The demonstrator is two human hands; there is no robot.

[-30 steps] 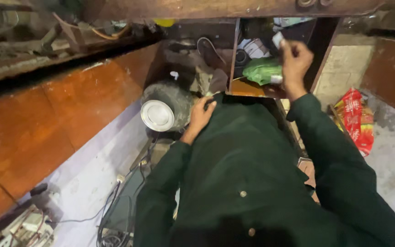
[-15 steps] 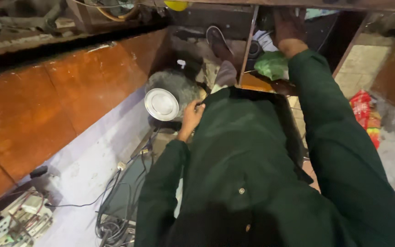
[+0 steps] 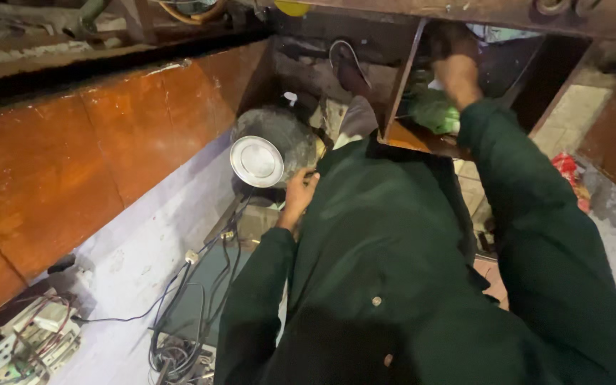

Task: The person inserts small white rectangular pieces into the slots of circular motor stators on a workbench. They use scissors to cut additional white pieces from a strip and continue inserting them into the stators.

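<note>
at the far left, by the bottom corner of the floor, a small circuit board with red and white wires (image 3: 33,335) lies against the rust-brown wooden panel (image 3: 73,164), and from it a tangle of dark cables (image 3: 187,314) runs along the pale floor (image 3: 119,285) toward the middle. the cables bunch together near a flat grey-green box (image 3: 212,299), probably because that is where they plug in, though the join is too dim to read

further right stands a blackened round pot (image 3: 286,139) with a shiny steel lid (image 3: 257,162) tipped against its near side, face toward the camera. the left hand (image 3: 301,192) rests just beside the pot, fingers loosely curled and holding nothing that shows; it seems planted there to steady the body while the other arm stretches. it sits at the edge of a dark green garment (image 3: 386,271) that fills the middle and hides the floor below

right of an upright wooden divider (image 3: 402,78), the right hand (image 3: 458,68) reaches up into a dark shelf compartment (image 3: 507,64), just above a green bag (image 3: 438,115) lying on the shelf's board. the fingers go into shadow, so i cannot tell whether they grip anything. the divider and the overhanging board crowd that reach. near the right edge of the floor lies a red packet (image 3: 572,175)
</note>
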